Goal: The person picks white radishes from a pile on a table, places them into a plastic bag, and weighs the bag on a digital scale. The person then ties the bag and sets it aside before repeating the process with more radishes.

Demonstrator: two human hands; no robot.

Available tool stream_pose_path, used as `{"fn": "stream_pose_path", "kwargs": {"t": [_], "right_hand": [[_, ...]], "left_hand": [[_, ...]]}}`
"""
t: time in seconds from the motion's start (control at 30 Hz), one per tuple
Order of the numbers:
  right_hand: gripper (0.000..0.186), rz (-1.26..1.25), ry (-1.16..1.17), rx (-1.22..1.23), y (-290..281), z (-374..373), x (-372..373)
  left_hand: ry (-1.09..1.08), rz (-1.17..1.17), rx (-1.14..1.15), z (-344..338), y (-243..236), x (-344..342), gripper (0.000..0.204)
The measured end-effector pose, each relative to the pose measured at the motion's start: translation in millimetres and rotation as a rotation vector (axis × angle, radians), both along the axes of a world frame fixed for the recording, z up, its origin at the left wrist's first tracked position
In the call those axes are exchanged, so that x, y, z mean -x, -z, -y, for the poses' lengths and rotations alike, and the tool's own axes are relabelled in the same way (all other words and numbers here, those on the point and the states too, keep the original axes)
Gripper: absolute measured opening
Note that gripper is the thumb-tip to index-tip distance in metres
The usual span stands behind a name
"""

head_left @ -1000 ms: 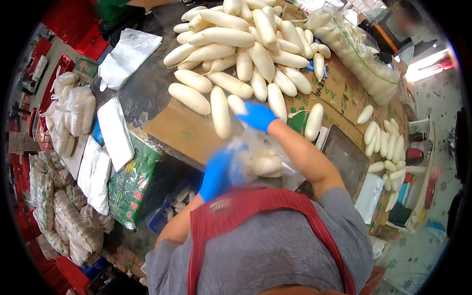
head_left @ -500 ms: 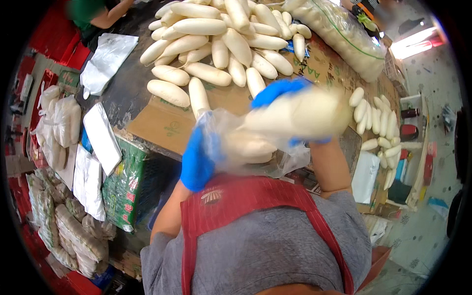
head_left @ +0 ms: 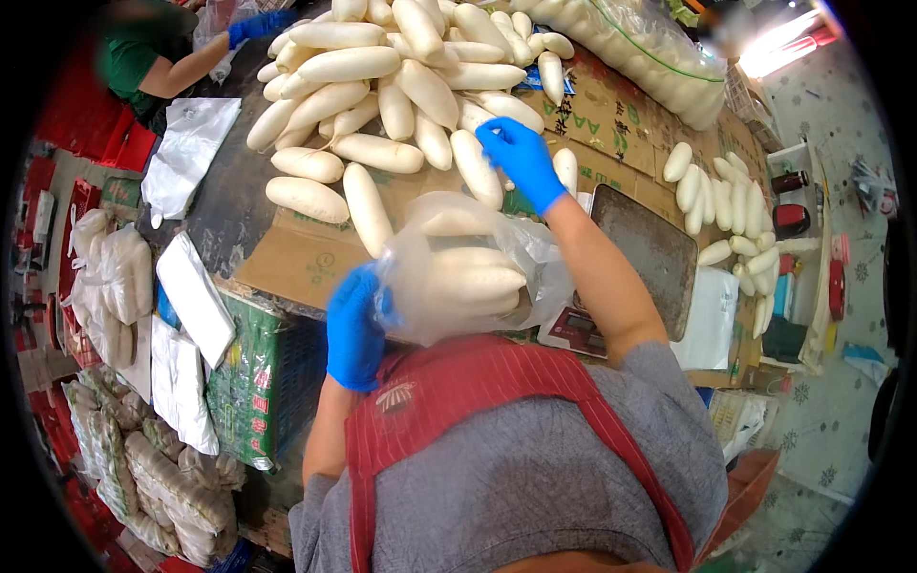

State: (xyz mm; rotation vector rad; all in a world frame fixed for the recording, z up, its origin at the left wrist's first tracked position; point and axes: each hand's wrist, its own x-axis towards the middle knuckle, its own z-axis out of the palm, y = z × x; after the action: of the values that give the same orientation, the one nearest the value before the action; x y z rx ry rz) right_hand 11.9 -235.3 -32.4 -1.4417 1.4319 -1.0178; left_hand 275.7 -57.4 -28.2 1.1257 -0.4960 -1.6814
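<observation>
My left hand (head_left: 355, 325), in a blue glove, is closed on the left side of a clear plastic bag (head_left: 540, 277) with several white radishes (head_left: 473, 282) inside. My right hand (head_left: 521, 158), also blue-gloved, is open above the bag, its bent fingertips reaching over a loose radish (head_left: 475, 177) at the front of a large radish pile (head_left: 349, 67). A steel-topped scale (head_left: 650, 263) sits to the right of the bag, partly behind my right forearm.
A co-worker's blue-gloved hand (head_left: 256, 27) is at top left. Cardboard (head_left: 296, 263) covers part of the table. Around lie white bags (head_left: 191, 148), bagged produce (head_left: 110, 286), a green box (head_left: 248, 382), a long radish-filled sack (head_left: 640, 48) and more radishes (head_left: 726, 201) at right.
My right hand held a blurred radish over the bag half a second ago; now it is empty and raised toward the pile, and the bag looks fuller. My left hand keeps hold of the bag.
</observation>
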Motion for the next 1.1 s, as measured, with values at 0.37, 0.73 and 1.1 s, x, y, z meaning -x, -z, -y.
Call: {"fn": "stream_pose_path", "kwargs": {"t": [0.37,0.73,1.1], "right_hand": [[0.073,0.298,-0.135,-0.090,31,-5,32],[0.043,0.044,-0.575,-0.034,16,-94,22],[0.083,-0.702,0.349,-0.389,135,53,126]], "left_hand": [[-0.034,0.127,0.142,9,-29,7,0.052],[0.053,-0.010,0.275,21,-58,23,0.072],[0.208,-0.241,0.234,19,-50,11,0.080]]}}
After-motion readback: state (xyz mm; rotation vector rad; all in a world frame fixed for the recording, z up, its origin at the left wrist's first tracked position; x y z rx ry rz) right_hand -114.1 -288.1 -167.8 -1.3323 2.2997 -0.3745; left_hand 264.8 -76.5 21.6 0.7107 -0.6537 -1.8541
